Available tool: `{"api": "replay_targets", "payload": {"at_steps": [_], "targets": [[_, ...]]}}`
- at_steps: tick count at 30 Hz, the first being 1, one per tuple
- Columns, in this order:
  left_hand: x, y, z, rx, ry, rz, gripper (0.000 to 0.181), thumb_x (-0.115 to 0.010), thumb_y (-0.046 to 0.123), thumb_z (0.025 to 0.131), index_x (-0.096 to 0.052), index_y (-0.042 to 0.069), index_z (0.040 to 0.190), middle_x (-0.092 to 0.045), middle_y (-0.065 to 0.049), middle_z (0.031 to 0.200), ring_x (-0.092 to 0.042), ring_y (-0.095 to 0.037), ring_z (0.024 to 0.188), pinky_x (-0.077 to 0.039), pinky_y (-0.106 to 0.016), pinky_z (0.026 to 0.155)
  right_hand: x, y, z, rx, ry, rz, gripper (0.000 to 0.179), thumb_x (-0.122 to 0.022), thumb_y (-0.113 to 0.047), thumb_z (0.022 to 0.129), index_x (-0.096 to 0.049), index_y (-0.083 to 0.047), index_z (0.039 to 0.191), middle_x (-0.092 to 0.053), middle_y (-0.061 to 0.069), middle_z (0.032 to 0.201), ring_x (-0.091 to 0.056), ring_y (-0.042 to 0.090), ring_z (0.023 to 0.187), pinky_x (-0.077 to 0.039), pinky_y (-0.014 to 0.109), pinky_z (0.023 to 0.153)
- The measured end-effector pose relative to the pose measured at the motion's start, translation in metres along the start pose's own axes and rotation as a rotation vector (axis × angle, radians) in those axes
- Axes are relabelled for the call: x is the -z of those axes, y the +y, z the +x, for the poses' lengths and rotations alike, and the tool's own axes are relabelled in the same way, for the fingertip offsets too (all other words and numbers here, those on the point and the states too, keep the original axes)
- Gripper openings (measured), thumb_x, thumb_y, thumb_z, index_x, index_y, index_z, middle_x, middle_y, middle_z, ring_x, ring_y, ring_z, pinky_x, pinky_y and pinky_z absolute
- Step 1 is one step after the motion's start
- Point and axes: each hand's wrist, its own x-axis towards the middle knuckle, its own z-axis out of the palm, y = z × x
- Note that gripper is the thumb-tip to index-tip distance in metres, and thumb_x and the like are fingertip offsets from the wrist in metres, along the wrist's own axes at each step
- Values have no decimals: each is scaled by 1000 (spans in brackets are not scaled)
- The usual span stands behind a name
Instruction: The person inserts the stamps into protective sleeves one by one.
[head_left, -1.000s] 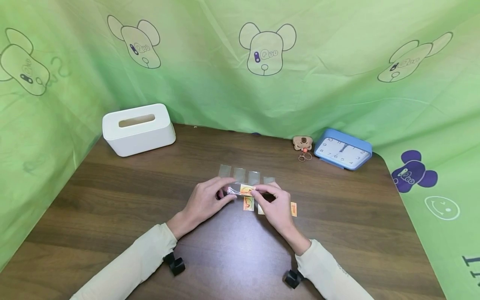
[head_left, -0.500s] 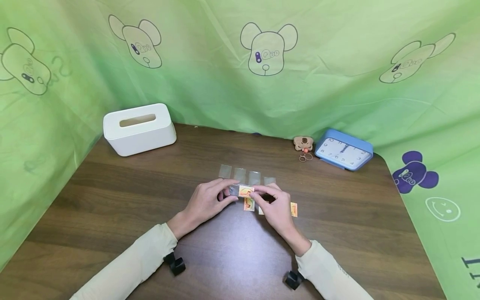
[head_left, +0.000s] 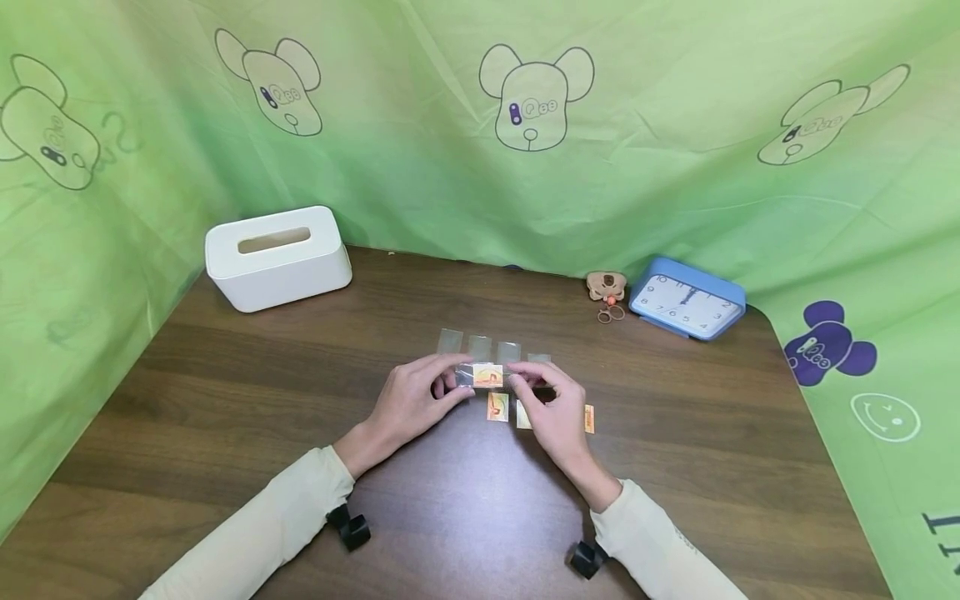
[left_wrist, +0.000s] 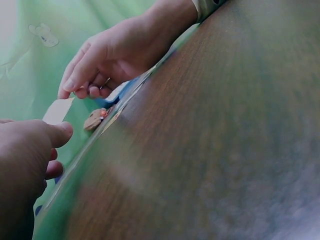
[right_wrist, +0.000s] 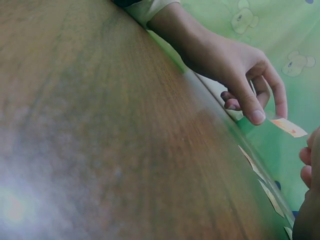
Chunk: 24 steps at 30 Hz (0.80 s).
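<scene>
In the head view my left hand [head_left: 411, 398] holds the left end of a clear plastic sleeve [head_left: 463, 375] between thumb and fingers. A small orange-and-yellow card [head_left: 487, 376] lies at the sleeve, toward its right part; whether it is fully inside cannot be told. My right hand [head_left: 557, 410] pinches at the right end, just beyond the card. The card's pale back [left_wrist: 58, 111] shows in the left wrist view. Below the hands an orange-and-yellow card [head_left: 497, 407] lies on the table, and a paler card [head_left: 523, 415] is partly covered by my right hand.
Several clear sleeves [head_left: 479, 348] lie in a row just behind the hands. Another orange card [head_left: 588, 418] shows right of my right hand. A white tissue box [head_left: 277, 262], a brown bear-shaped trinket [head_left: 606, 286] and a blue clock [head_left: 687, 300] stand along the back of the wooden table [head_left: 480, 533].
The held card has shifted slightly left and up, away from my right fingertips, which held its edge before. My right thumb now sits beyond the card. The left hand has hardly moved.
</scene>
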Motion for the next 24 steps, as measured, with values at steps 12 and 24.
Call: {"api": "replay_targets", "payload": {"at_steps": [12,24], "targets": [[1,0,0,35,-6,-5,46,-98,18,87,-79,10,128,-69,3,85,-62,-6,67,-54,-25,62,-1,-2,0,0,-20,13,14,-84,6,94,-85,-7,99,-78,7,91,-63,6,82,-50,18,74],[1,0,0,12,-30,-21,45,-97,17,88,-79,10,128,-68,4,85,-61,-5,68,-53,-23,63,0,-1,-1,-16,-82,11,15,-83,4,95,-86,-9,100,-77,4,90,-63,7,79,-49,18,67]]}}
